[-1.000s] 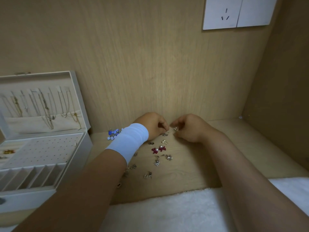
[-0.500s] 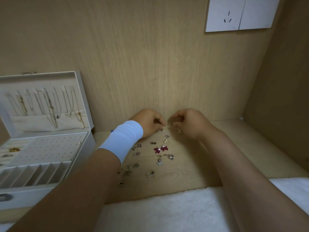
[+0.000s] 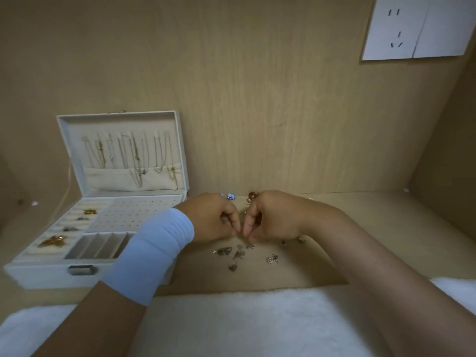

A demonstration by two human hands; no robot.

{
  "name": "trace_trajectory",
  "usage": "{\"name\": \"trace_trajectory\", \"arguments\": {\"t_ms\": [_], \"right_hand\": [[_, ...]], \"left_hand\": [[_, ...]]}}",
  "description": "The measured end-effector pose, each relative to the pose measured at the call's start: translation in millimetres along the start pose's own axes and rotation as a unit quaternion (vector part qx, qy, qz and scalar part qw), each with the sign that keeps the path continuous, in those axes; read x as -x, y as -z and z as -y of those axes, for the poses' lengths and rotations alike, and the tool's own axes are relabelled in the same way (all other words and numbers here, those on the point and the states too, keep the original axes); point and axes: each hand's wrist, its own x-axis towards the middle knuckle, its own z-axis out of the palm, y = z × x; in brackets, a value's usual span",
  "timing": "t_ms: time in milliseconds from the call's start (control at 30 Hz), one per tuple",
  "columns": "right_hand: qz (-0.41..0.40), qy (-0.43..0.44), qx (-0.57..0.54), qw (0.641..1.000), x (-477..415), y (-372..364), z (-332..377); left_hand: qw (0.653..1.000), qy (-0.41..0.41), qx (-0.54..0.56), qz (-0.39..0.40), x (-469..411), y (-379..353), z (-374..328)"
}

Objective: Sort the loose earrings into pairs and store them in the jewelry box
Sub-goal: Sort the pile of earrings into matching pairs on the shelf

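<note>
Both hands sat close together over the pile, fingers curled, tips nearly meeting. Left hand had a white wristband on its wrist; right hand sat opposite. Too blurred to tell whether either pinched anything. Loose earrings lay scattered on the wooden shelf, just below and beside the hands. A blue earring and a brown earring lay behind the knuckles by the back wall. Box stood open at left, apart from the pile. Necklaces hung in its lid, with a few brooches in the left slots. White fluffy cloth ran along the near edge.
</note>
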Motion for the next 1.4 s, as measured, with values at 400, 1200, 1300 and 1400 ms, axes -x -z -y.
{"name": "trace_trajectory", "arguments": {"t_ms": [400,1200,1300,1400], "right_hand": [[0.032,0.036,-0.045,0.998,-1.9,-22.9,14.2],[-0.089,-0.057,-0.243,0.964,2.9,-2.3,18.9],[-0.085,-0.050,-0.268,0.958,2.4,-2.8,20.2],[-0.080,-0.037,-0.217,0.972,2.3,-0.2,17.0]], "left_hand": [[0.998,-0.015,0.041,0.034,12.2,-1.7,26.2],[0.963,-0.060,0.202,-0.168,9.2,-1.4,24.3],[0.964,-0.054,0.201,-0.169,8.6,0.4,26.2],[0.971,-0.044,0.190,-0.141,9.2,3.9,29.1]]}}
